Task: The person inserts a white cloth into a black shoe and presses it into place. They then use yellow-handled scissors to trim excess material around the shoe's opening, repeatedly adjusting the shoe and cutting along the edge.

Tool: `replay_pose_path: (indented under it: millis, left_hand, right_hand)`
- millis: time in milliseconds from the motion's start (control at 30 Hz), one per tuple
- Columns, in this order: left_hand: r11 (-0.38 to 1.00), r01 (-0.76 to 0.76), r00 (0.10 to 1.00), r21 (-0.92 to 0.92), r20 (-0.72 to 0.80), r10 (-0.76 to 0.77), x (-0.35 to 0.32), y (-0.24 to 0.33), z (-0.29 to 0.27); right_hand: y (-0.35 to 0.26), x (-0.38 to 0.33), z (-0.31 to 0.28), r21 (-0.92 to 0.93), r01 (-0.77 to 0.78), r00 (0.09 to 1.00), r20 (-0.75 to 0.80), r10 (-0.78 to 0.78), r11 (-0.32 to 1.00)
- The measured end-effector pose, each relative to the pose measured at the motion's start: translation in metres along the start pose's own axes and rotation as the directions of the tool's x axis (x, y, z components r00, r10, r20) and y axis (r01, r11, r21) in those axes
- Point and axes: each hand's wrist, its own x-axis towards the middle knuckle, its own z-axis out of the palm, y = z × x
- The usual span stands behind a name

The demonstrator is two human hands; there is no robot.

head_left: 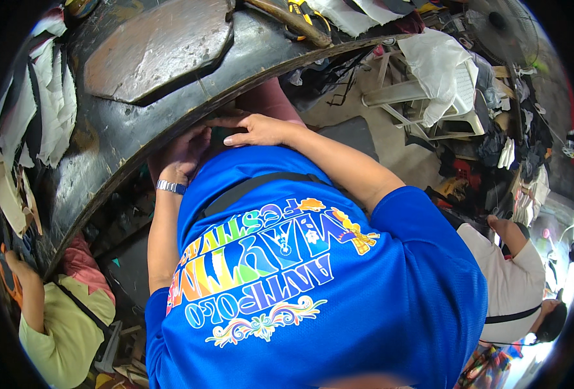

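Both my hands are low over my lap, at the near edge of the dark worktable [115, 149]. My left hand [188, 150], with a metal-band watch [171, 187] on its wrist, is in shadow beside the table edge. Its fingers are curled in, and what they hold, if anything, cannot be made out. Just right of it, my right hand [259, 129] reaches across with the index finger stretched out and the thumb apart from it. I see nothing held in it. A dark patch between the hands is too shadowed to name.
A thick worn board [160, 48] lies on the table, with a wooden-handled tool [293, 23] to its right. Cut sheets [50, 107] pile at the left. A white plastic stool [458, 104] stands right, below a fan [501, 29]. Co-workers sit lower left [66, 330] and right [507, 272].
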Motion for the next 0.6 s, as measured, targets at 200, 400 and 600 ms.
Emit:
replay_pose_path:
  millis: [200,400,600]
  left_hand:
    - [0.957,0.131,0.968,0.260,0.173,-0.179,-0.015,0.001,0.022]
    - [0.909,-0.078,0.882,0.410,0.453,-0.129,-0.051,0.022,0.074]
    - [0.888,-0.325,0.698,0.324,0.716,-0.006,-0.125,0.049,0.126]
  right_hand:
    - [0.007,-0.007,-0.002,0.000,0.201,0.960,-0.201,-0.197,0.980]
    - [-0.024,-0.043,-0.007,0.451,0.217,0.967,-0.219,-0.128,0.866]
    - [-0.078,-0.079,-0.019,0.684,0.444,0.896,-0.332,-0.295,0.579]
